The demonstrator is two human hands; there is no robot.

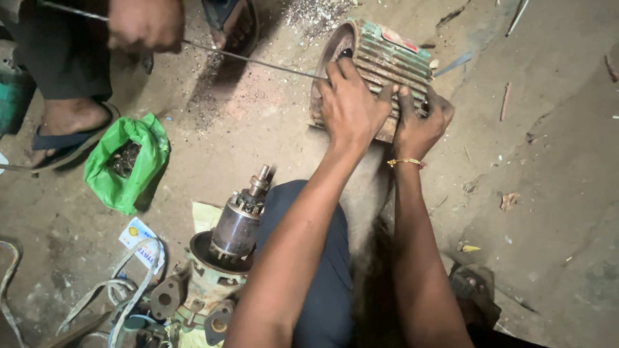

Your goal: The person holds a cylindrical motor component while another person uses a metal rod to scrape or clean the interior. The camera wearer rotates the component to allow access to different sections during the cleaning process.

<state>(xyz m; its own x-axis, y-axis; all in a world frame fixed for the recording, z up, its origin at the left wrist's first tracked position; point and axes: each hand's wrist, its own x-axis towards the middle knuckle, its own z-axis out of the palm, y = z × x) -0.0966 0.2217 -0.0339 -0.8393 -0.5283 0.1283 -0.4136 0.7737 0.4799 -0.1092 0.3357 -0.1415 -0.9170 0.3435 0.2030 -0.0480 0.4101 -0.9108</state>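
Observation:
A ribbed, rusty green motor housing (393, 61) lies on its side on the dirt floor. My left hand (348, 103) presses on its near rim, fingers over the open end. My right hand (422, 119), with a thin gold bracelet at the wrist, grips the ribbed body beside it. Another person's hand (145, 24) at the top left holds a long thin metal rod (258, 62) whose tip reaches the housing's open end, next to my left fingers.
A motor rotor on its end plate (235, 232) stands by my knee. A green plastic bag (126, 164) holding small parts lies at left. The other person's sandalled feet (68, 138) are at upper left. Straps and a small packet (142, 245) lie bottom left.

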